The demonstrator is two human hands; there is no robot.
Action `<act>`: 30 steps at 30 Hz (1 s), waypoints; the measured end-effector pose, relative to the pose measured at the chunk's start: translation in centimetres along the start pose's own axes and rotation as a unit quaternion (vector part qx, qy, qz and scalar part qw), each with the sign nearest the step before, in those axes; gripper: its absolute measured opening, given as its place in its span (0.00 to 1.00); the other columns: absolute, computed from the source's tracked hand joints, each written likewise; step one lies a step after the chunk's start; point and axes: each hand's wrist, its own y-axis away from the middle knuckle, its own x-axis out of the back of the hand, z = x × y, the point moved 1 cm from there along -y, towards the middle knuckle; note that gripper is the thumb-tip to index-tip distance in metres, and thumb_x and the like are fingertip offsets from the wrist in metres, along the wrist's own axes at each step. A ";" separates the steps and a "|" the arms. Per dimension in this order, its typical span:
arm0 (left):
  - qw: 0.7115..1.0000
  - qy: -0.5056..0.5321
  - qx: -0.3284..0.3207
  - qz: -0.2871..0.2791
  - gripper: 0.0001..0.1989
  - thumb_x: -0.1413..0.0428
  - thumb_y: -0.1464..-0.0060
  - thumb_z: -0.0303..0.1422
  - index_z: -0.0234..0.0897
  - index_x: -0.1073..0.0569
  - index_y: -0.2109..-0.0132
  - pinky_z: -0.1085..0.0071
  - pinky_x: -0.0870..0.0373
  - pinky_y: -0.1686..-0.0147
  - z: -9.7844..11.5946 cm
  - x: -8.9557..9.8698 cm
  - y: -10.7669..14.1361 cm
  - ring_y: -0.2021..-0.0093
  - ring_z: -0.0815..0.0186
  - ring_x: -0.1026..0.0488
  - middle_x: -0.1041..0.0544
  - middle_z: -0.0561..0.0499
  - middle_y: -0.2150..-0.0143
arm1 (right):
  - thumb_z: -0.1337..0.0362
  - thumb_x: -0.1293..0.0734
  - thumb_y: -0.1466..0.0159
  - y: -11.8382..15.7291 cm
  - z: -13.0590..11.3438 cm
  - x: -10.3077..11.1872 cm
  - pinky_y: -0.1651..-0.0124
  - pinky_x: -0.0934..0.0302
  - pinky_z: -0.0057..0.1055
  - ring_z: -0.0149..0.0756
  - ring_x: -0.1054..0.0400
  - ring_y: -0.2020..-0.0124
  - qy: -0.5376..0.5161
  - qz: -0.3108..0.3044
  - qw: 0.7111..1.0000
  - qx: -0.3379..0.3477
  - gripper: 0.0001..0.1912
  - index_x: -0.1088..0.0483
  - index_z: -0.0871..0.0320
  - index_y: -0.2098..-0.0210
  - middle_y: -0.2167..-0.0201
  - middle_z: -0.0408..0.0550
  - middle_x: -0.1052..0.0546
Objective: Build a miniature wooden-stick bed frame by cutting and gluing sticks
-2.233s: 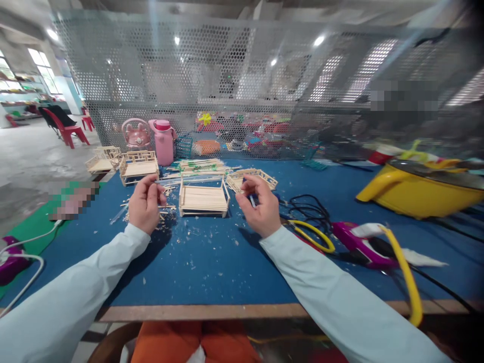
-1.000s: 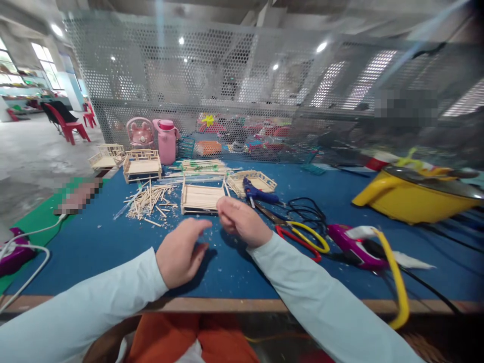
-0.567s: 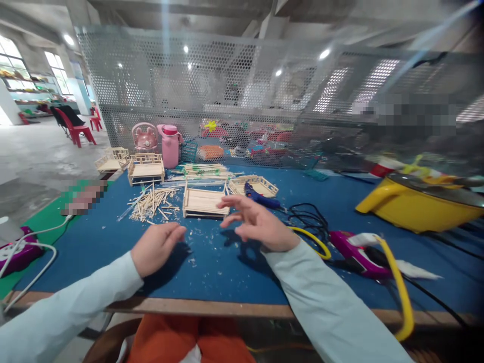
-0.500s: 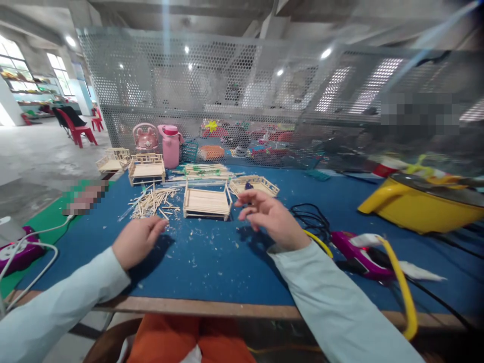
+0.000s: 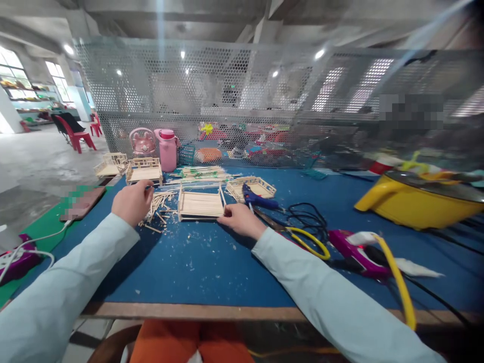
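A miniature wooden bed (image 5: pixel 201 203) made of thin sticks stands at the middle of the blue table. My right hand (image 5: pixel 244 221) is at its front right corner, thumb and fingers closed on the corner post. My left hand (image 5: pixel 131 202) is raised over the left edge of a pile of loose wooden sticks (image 5: pixel 161 207). Its fingers are curled together, and whatever may be between them is hidden. Just behind my right hand lies a blue glue gun (image 5: pixel 260 197), in front of another stick frame (image 5: pixel 255 186).
Two more miniature beds (image 5: pixel 143 171) stand at the back left, near a pink bottle (image 5: pixel 168 151). Longer sticks (image 5: pixel 200 174) lie behind the middle bed. Yellow-handled pliers (image 5: pixel 310 247), black cable, a purple power strip (image 5: pixel 359 257) and a yellow pot (image 5: pixel 419 201) occupy the right side.
My right hand has come down and left onto the bed's corner, uncovering the glue gun and pliers. My left hand has moved forward and up over the stick pile.
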 end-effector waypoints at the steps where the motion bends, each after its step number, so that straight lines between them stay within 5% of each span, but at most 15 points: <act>1: 1.000 0.021 -0.005 0.005 0.17 0.55 0.46 0.36 0.37 0.29 0.54 0.65 0.34 0.64 0.3 -0.5 -0.6 0.65 0.56 0.26 0.23 0.45 0.67 | 0.63 0.36 0.48 0.2 0.0 0.0 0.74 0.49 0.25 0.30 0.37 0.78 -0.003 -0.003 1.000 0.008 0.09 0.35 0.59 0.82 0.82 0.44 0.29; 5: 0.992 0.115 -0.028 0.049 0.19 0.54 0.49 0.33 0.30 0.31 0.51 0.69 0.35 0.62 0.5 -3.0 -1.8 0.63 0.61 0.28 0.24 0.44 0.63 | 0.63 0.35 0.49 1.3 0.3 0.4 0.75 0.49 0.24 0.29 0.37 0.79 -0.011 -0.016 0.999 0.025 0.08 0.34 0.60 0.81 0.83 0.43 0.29; 8: 0.991 0.126 -0.026 -0.033 0.19 0.55 0.48 0.37 0.33 0.29 0.54 0.71 0.35 0.67 0.0 -4.0 -1.2 0.69 0.62 0.28 0.24 0.48 0.70 | 0.65 0.36 0.49 1.6 1.0 1.0 0.76 0.49 0.24 0.28 0.38 0.80 -0.014 -0.017 1.000 0.021 0.07 0.35 0.60 0.81 0.84 0.42 0.30; 12: 0.985 0.043 -0.058 -0.157 0.18 0.58 0.46 0.38 0.38 0.26 0.61 0.70 0.39 0.70 -1.0 -3.8 -0.5 0.67 0.59 0.27 0.23 0.46 0.69 | 0.65 0.39 0.46 1.3 2.1 1.4 0.76 0.49 0.25 0.29 0.38 0.81 -0.019 -0.010 1.000 0.006 0.05 0.34 0.60 0.76 0.85 0.41 0.31; 15: 0.991 0.008 -0.022 -0.135 0.19 0.58 0.46 0.37 0.38 0.28 0.55 0.69 0.40 0.71 -1.3 -3.0 -0.4 0.66 0.57 0.27 0.22 0.44 0.66 | 0.70 0.37 0.50 1.8 2.2 1.8 0.75 0.49 0.25 0.30 0.38 0.80 -0.013 0.008 1.000 -0.003 0.11 0.35 0.60 0.65 0.83 0.40 0.31; 18: 0.989 0.054 -0.045 -0.133 0.17 0.56 0.47 0.40 0.37 0.30 0.56 0.70 0.42 0.73 -0.3 -2.3 0.3 0.71 0.60 0.29 0.25 0.48 0.73 | 0.74 0.38 0.51 3.0 1.1 2.6 0.75 0.49 0.25 0.30 0.39 0.79 0.011 0.090 0.996 -0.005 0.19 0.39 0.61 0.59 0.81 0.39 0.32; 20: 0.972 0.115 -0.100 -0.178 0.15 0.54 0.48 0.41 0.36 0.29 0.61 0.72 0.43 0.75 1.1 -2.1 1.3 0.75 0.64 0.31 0.27 0.51 0.77 | 0.72 0.39 0.47 3.8 -0.4 2.7 0.73 0.48 0.26 0.30 0.39 0.78 0.014 0.130 0.990 0.053 0.13 0.38 0.60 0.61 0.80 0.41 0.31; 24: 0.947 0.185 -0.135 -0.224 0.21 0.52 0.50 0.41 0.32 0.33 0.52 0.72 0.43 0.76 3.7 -2.6 3.4 0.77 0.65 0.34 0.29 0.53 0.78 | 0.67 0.43 0.39 3.5 -3.5 1.6 0.63 0.45 0.28 0.34 0.35 0.65 0.045 0.070 0.965 0.247 0.11 0.30 0.59 0.64 0.67 0.50 0.27; 30: 0.946 0.196 -0.051 -0.251 0.18 0.51 0.51 0.38 0.31 0.28 0.56 0.71 0.40 0.73 4.7 -3.7 3.3 0.75 0.64 0.32 0.27 0.50 0.77 | 0.67 0.37 0.44 1.6 -3.9 0.2 0.63 0.45 0.28 0.35 0.36 0.64 0.078 -0.006 0.953 0.292 0.13 0.29 0.58 0.58 0.67 0.49 0.29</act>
